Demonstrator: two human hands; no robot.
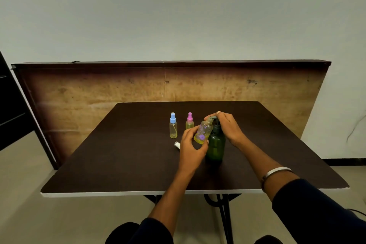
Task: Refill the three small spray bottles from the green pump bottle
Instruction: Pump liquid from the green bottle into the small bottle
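Observation:
The green pump bottle [216, 144] stands upright near the middle of the dark table [118, 154]. My right hand [227, 127] curls over its pump head. My left hand [191, 147] holds a clear small bottle with purple flowers [204, 131], uncapped and tilted, its mouth up against the pump spout; yellowish liquid lies at its bottom. The white spray cap [176, 144] lies on the table just left of my left hand. A blue-capped spray bottle [173, 126] and a pink-capped spray bottle [189, 122] stand upright behind, both holding yellowish liquid.
A wooden board [99, 93] leans upright against the wall behind the table. The table's white front edge [118, 193] is close to me, with folding metal legs [224, 214] below. A dark door frame [11, 105] stands at the left.

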